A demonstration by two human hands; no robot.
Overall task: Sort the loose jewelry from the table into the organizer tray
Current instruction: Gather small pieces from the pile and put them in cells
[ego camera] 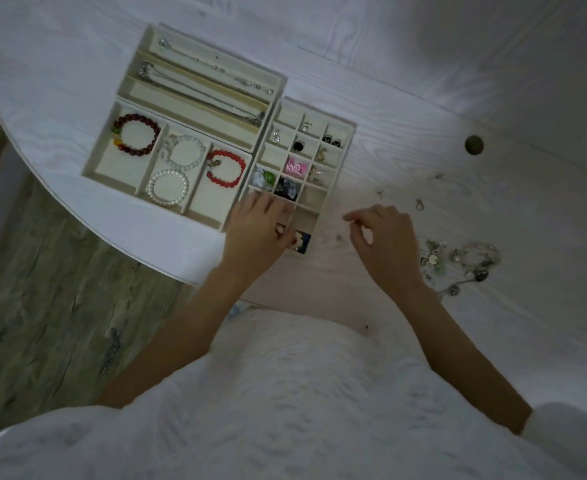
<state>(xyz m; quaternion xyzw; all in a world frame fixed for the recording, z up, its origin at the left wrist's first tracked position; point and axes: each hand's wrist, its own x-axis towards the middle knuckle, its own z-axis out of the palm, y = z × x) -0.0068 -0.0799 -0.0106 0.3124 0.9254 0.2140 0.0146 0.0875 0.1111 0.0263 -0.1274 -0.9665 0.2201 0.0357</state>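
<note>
A cream organizer tray (347,133) with many small square cells lies on the white table; several cells hold earrings, rings and small trinkets. My left hand (259,230) rests flat over the tray's near cells, fingers spread. My right hand (382,237) hovers just right of the tray, thumb and forefinger pinched together; whether something tiny sits between them is too dim to tell. A pile of loose jewelry (458,261) lies on the table to the right of that hand. A few stray small pieces (420,204) lie farther back.
Beside the small-cell tray sit a bracelet tray (91,168) with several beaded bracelets and a long tray (281,81) with necklaces. The curved table edge (112,237) drops to a wooden floor on the left. A round hole (473,144) marks the tabletop.
</note>
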